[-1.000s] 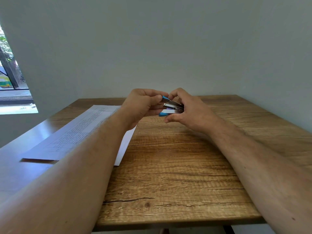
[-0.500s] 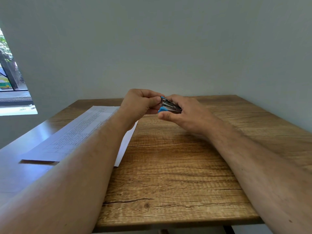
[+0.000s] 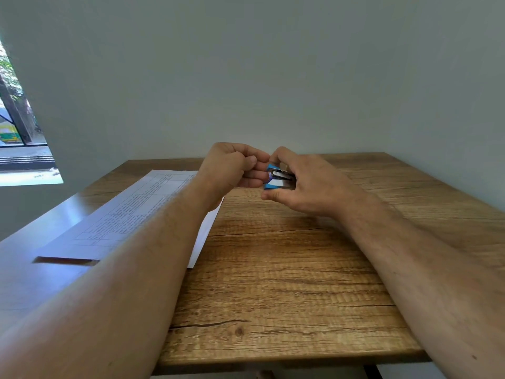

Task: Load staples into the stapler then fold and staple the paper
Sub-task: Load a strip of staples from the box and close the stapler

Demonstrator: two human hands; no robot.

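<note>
Your right hand (image 3: 308,184) held the small blue stapler (image 3: 279,180) above the wooden tabletop (image 3: 287,269), thumb curled under its blue base and fingers curled over its top, so the stapler sat pinched in that grip. The stapler's blue lid stood tilted up and apart from the base, with the metal staple channel showing between them (its open end pointed toward your left hand). Your left hand (image 3: 232,168) was just beside the stapler's open end, its fingers curled in and the thumb pressed against the forefinger; whether that pinch held staples could not be told, since nothing showed between the fingertips. The lower fingers of that hand touched or nearly touched the stapler's front. Both hands were raised off the tabletop, with your forearms reaching in from the near edge.

The printed sheet of paper (image 3: 131,214) lay flat on the tabletop, to the left of your left hand and partly hidden under that forearm, its near corner jutting out below the wrist. It was unfolded, and neither hand touched it.
</note>
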